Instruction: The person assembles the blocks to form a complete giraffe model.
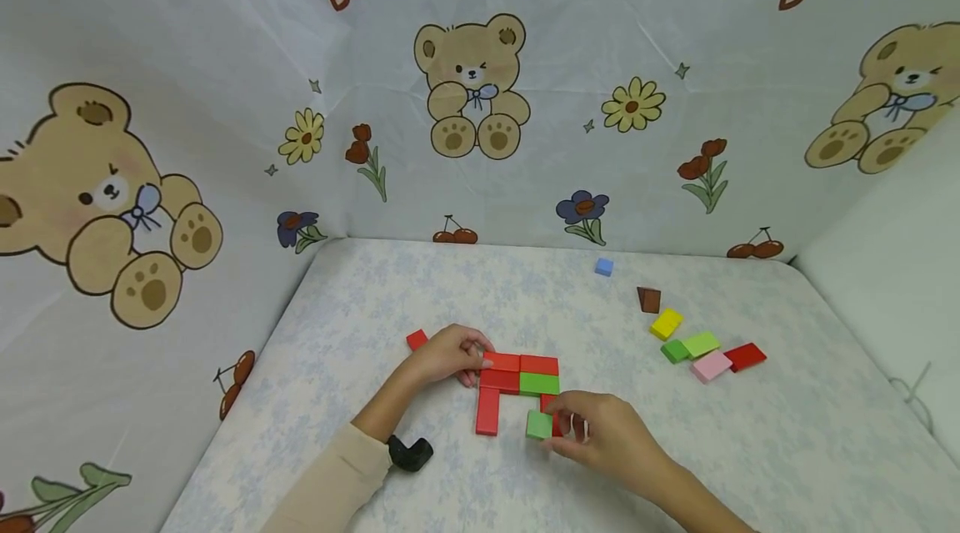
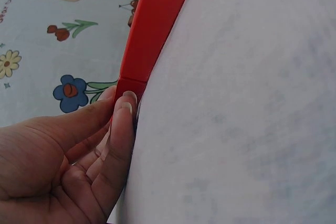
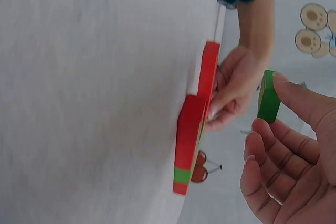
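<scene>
A black wrist piece (image 1: 410,455) sits at the cuff of a beige sleeve (image 1: 337,466), nearer than the block assembly (image 1: 513,381) and left of it. At the assembly's near right corner, the right hand (image 1: 603,437) holds a small green block (image 1: 538,425), its bent thumb and fingertips parted only by the block. The right wrist view shows this block raised over the tabletop (image 1: 465,491), apart from the assembly.

The step in hand looks to be adding the green block beside the assembly's near right leg. Setting it there would call for lowering it level, lining up its edge and letting go gently, so that no neighbour is nudged. At the assembly's left side, the left hand (image 1: 452,356) pinches the end of a red block (image 1: 501,361) between thumb and fingers, probably steadying the layout.

Left of the assembly lies a partly hidden red piece (image 1: 417,339). Right of it and farther off are pink (image 1: 711,366), red, green, lime and yellow blocks, then a brown block (image 1: 649,299) and a blue block (image 1: 603,267).

No brand or label is readable on the blocks. On the backdrop (image 1: 555,158) behind the assembly, "Bear" with a heart outline reads twice: far left of it and far right.
</scene>
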`<state>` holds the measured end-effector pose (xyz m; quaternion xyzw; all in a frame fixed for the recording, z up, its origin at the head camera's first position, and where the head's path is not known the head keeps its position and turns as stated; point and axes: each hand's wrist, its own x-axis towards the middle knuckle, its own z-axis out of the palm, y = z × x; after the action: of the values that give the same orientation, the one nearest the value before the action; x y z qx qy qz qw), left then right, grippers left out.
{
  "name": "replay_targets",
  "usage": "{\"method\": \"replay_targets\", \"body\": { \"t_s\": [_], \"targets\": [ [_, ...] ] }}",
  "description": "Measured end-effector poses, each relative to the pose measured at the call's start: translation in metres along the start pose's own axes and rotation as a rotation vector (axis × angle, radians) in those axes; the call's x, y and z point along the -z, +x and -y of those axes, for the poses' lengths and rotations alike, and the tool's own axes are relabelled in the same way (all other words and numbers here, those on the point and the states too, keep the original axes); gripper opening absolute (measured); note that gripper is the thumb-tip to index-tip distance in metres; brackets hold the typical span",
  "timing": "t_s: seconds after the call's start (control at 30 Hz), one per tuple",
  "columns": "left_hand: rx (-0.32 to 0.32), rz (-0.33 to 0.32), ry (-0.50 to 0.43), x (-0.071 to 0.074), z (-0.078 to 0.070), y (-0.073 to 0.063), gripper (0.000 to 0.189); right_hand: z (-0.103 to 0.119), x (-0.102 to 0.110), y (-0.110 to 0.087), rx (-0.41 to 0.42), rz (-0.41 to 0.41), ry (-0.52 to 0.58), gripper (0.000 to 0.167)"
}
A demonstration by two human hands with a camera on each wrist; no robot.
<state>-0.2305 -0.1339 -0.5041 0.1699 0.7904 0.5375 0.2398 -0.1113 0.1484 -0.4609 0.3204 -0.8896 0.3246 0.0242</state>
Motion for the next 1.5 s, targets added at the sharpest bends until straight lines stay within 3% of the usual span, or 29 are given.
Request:
{"method": "replay_targets", "body": {
  "t_s": [0.13, 0.4, 0.67, 1.5],
  "targets": [
    [0.002, -0.002, -0.004, 0.001, 0.001, 0.0, 0.02, 0.009, -0.011, 0.004, 0.039, 0.029, -0.027, 0.029],
    [-0.008, 0.003, -0.001, 0.002, 0.004, 0.002, 0.02, 0.026, -0.029, 0.012, 0.017, 0.173, -0.019, 0.028],
    [-0.002, 0.002, -0.002, 0.001, 0.005, 0.002, 0.019, 0.036, -0.045, 0.022, -0.027, 0.252, -0.029, 0.028],
    [0.0, 0.003, -0.007, 0.0, 0.001, 0.0, 0.018, 0.038, -0.054, 0.032, -0.149, 0.257, -0.129, 0.031]
  ]
}}
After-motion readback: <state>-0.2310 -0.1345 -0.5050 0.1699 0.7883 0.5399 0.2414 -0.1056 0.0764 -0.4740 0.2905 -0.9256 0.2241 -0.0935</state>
